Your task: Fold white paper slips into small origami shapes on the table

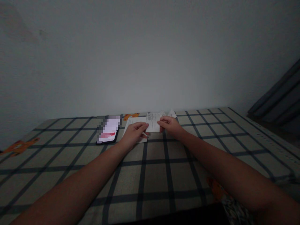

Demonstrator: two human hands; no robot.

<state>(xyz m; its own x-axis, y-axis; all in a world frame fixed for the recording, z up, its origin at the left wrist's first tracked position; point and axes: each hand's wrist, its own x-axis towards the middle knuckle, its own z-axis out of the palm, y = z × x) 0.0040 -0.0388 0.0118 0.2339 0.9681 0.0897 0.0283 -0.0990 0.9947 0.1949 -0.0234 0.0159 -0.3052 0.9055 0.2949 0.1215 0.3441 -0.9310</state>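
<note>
Between my two hands is a small white printed slip of paper, held up by its sides and facing me. My left hand pinches its left edge with the thumb on the near face. On the opposite edge, the thumb and fingers of my right hand are closed on the same slip. The print is too small to read. A larger white printed sheet lies on the cloth behind and under my left hand, which partly hides it. Crumpled white paper or plastic sits just behind my right hand.
A phone with a lit, partly blurred screen lies left of my left hand. The checked cloth covers the surface, with orange animal figures printed on it. A pale wall rises behind the far edge. Dark striped fabric hangs at the right.
</note>
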